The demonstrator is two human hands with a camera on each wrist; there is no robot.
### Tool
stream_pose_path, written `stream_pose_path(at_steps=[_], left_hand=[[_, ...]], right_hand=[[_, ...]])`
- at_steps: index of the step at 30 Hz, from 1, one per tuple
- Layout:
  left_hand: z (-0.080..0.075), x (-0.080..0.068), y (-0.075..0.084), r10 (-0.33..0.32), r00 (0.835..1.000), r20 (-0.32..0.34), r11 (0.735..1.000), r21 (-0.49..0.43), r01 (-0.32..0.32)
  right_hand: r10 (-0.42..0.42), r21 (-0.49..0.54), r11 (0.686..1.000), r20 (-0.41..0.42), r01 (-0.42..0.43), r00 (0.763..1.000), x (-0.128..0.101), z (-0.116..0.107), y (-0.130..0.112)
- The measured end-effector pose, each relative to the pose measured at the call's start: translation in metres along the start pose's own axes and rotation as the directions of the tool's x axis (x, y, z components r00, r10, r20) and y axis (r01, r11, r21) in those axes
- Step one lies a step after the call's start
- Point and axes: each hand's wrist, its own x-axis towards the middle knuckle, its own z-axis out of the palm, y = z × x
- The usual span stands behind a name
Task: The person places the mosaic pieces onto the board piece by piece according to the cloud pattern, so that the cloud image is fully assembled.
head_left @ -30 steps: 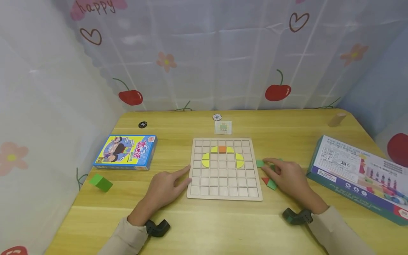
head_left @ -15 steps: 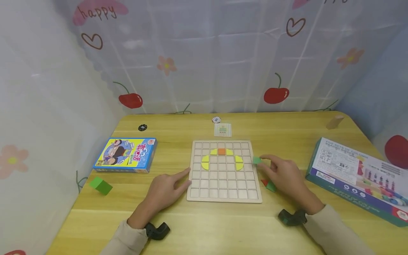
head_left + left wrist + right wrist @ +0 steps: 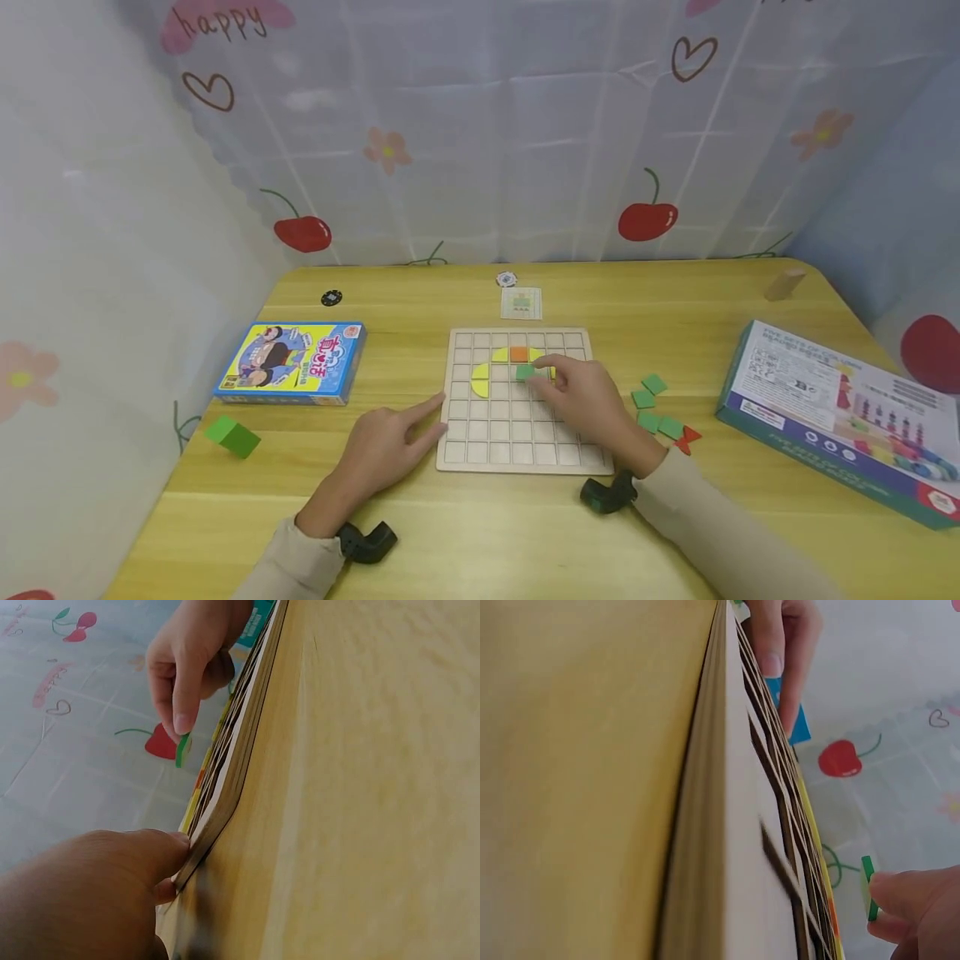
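Right hand (image 3: 581,398) is pinching a green square tile (image 3: 525,372) just over the wooden grid board (image 3: 517,437), right below the orange tile (image 3: 519,354). Left hand (image 3: 386,442) lies relaxed, index finger touching the board's left edge on the bench (image 3: 480,533).

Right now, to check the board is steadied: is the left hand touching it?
Touching: in the left wrist view, the left hand's fingertips press the board's edge.

A child's play corner at home, it seems: a curtain (image 3: 480,133) printed with cherries, hearts and flowers hangs around a wooden table (image 3: 480,533) that bears a puzzle board (image 3: 517,400), toy boxes (image 3: 832,408) and coloured blocks (image 3: 234,435).
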Motion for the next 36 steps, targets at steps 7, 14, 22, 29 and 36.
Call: stream_pose_path(at_steps=[7,14,22,29,36], left_hand=[[-0.001,-0.001,0.001,-0.033,0.999,0.026,0.999,-0.009,0.033],[0.001,0.0,0.001,0.007,1.0,-0.013,1.0,0.001,-0.007],[0.0,0.0,0.0,-0.008,1.0,0.001,1.0,-0.003,0.008],[-0.001,0.0,0.0,-0.007,1.0,0.003,1.0,-0.003,0.007],[-0.001,0.0,0.001,0.003,1.0,-0.012,1.0,0.0,-0.003]], right_hand=[[-0.016,-0.021,1.0,-0.001,0.016,1.0,0.012,0.023,-0.017],[-0.041,-0.142,0.989,-0.03,0.036,0.999,0.017,0.033,-0.022],[-0.053,-0.183,0.982,-0.038,0.046,0.998,0.018,0.038,-0.02],[-0.055,-0.205,0.978,-0.036,0.046,0.998,0.017,0.039,-0.021],[-0.081,-0.177,0.982,-0.061,0.069,0.995,0.015,0.035,-0.02]])
